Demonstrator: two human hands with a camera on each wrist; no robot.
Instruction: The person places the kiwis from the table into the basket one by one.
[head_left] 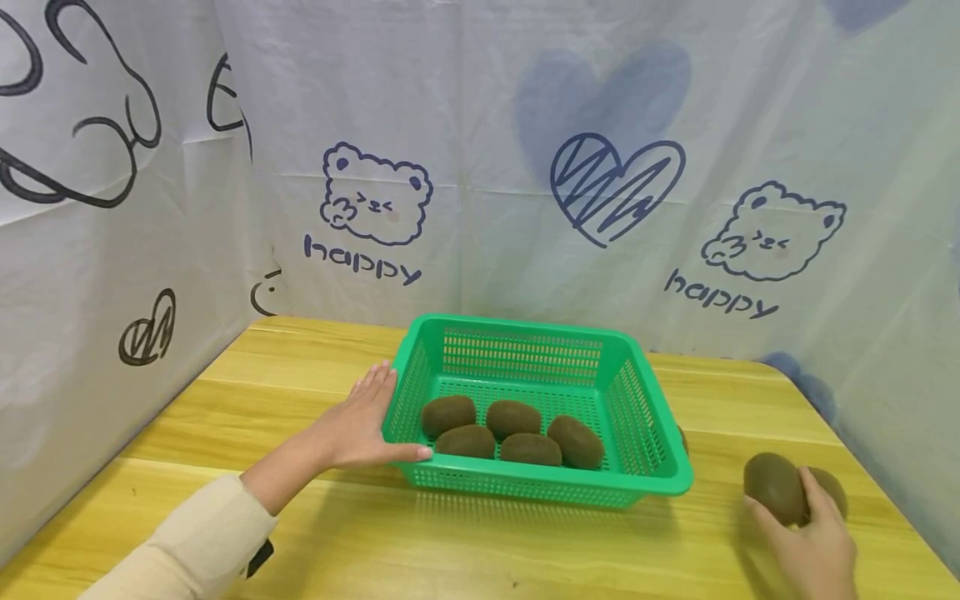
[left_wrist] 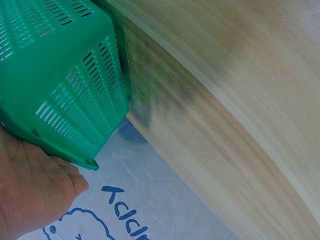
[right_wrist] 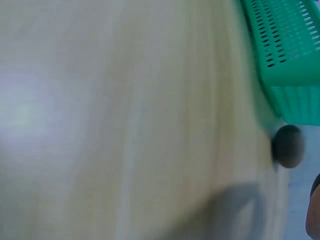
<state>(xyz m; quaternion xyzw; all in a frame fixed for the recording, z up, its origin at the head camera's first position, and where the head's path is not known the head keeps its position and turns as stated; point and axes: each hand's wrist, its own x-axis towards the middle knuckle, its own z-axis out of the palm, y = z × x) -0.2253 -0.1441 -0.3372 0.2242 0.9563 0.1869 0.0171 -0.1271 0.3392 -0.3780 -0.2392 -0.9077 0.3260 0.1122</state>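
Observation:
A green plastic basket (head_left: 525, 477) sits on the table with several brown kiwis (head_left: 513, 418) in its front half. My left hand (head_left: 360, 429) rests on the basket's left front corner, fingers straight along the outer side and thumb over the front rim. To the right of the basket, my right hand (head_left: 821, 542) grips a kiwi (head_left: 772, 487) between thumb and fingers. Another kiwi (head_left: 831, 490) shows just beyond those fingers, partly hidden. One more kiwi (right_wrist: 288, 146) lies beside the basket's right side, mostly hidden in the head view.
The wood-patterned table (head_left: 315, 508) extends in front of the basket and to both sides. Printed white cloth (head_left: 480, 250) hangs behind the table and along its left and right sides. A cream sleeve (head_left: 202, 533) covers the left forearm.

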